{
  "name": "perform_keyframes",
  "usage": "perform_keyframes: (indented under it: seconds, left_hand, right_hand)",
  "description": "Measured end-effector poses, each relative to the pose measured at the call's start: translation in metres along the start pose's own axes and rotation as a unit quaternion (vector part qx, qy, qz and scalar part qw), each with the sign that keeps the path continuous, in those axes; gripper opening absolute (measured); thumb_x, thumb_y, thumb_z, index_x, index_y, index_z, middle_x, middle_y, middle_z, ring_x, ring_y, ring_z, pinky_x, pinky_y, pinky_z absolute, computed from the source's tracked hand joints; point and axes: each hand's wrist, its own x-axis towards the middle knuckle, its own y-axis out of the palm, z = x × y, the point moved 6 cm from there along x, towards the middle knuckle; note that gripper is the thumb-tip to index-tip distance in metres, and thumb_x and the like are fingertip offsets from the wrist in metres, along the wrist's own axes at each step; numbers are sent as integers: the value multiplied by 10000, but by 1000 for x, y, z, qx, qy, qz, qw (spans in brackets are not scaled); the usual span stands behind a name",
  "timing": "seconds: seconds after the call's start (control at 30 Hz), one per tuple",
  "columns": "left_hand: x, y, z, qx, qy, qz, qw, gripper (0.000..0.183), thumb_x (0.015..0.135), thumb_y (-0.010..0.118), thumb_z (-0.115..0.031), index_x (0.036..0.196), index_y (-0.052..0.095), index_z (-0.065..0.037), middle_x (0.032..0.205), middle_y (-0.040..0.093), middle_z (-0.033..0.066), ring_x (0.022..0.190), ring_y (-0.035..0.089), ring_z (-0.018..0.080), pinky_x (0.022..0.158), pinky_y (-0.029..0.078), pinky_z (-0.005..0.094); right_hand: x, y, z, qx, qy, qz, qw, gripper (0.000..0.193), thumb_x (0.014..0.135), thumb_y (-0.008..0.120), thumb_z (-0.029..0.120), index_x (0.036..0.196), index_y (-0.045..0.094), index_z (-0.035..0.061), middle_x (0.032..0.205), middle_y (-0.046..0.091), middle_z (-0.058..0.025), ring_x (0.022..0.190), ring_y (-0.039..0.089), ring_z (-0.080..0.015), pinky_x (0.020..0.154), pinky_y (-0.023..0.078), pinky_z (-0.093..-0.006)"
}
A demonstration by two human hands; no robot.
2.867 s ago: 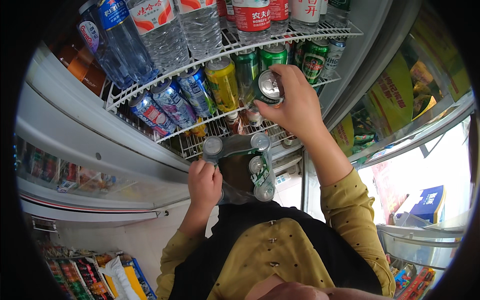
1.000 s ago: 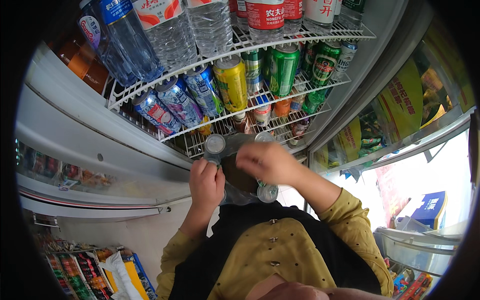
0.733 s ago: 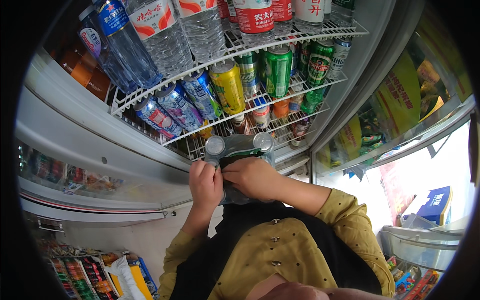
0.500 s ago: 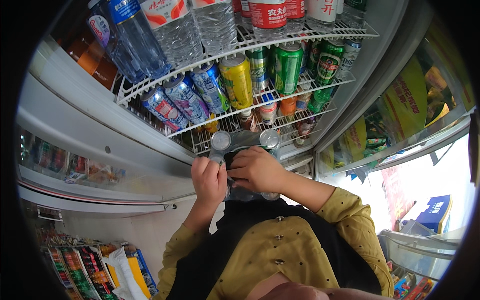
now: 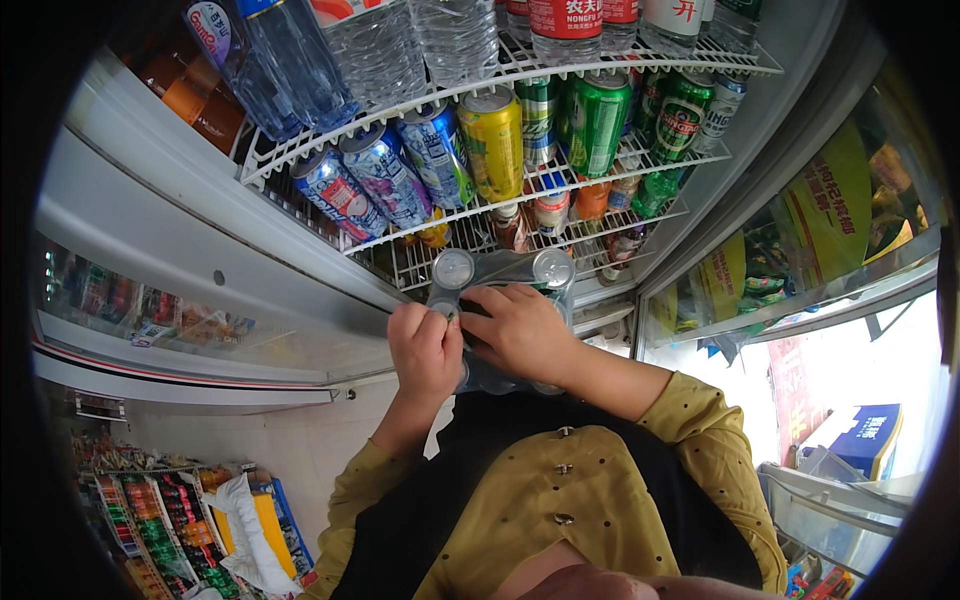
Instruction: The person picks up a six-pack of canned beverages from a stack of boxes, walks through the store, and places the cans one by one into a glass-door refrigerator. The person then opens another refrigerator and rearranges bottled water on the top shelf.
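Both hands, left hand (image 5: 425, 350) and right hand (image 5: 520, 330), clutch a shrink-wrapped pack of cans (image 5: 500, 275) held against the chest; some cans already stand on the fridge's wire shelf (image 5: 560, 175); several remain packed.

The pack of cans (image 5: 500, 290) under both hands is wrapped in thin clear plastic film – shiny and wrinkled – and the can tops that show just above the fingers are bare, dull silver metal. Above the grip, the wire shelf (image 5: 640, 150) is white coated metal, smooth. The standing cans (image 5: 592, 120) on it have glossy printed metal sides. Higher up, the water bottles (image 5: 380, 50) are clear ribbed plastic. Below the hands, the mustard sleeve (image 5: 690, 430) is matt woven cloth.
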Motion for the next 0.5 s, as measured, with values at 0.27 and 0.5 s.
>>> perform_keyframes:
  seconds: [0.27, 0.5]
  left_hand:
    - [-5, -3, -6, -29, 0, -10, 1000, 257, 838, 674, 6, 724, 446, -26, 793, 455, 138, 748, 471, 345, 660, 378, 448]
    - [-5, -1, -3, -35, -15, 0, 999, 268, 840, 675, 10, 725, 435, -27, 771, 437, 150, 716, 463, 355, 637, 364, 456]
  right_hand:
    - [-8, -2, -3, 1, -10, -3, 1000, 461, 660, 840, 251, 1054, 653, 103, 1235, 660, -90, 987, 693, -283, 823, 550, -408]
    - [-7, 9, -9, 8, 70, 65, 995, 558, 660, 842, 267, 1154, 638, 107, 1132, 654, -71, 998, 679, -282, 825, 539, -439]
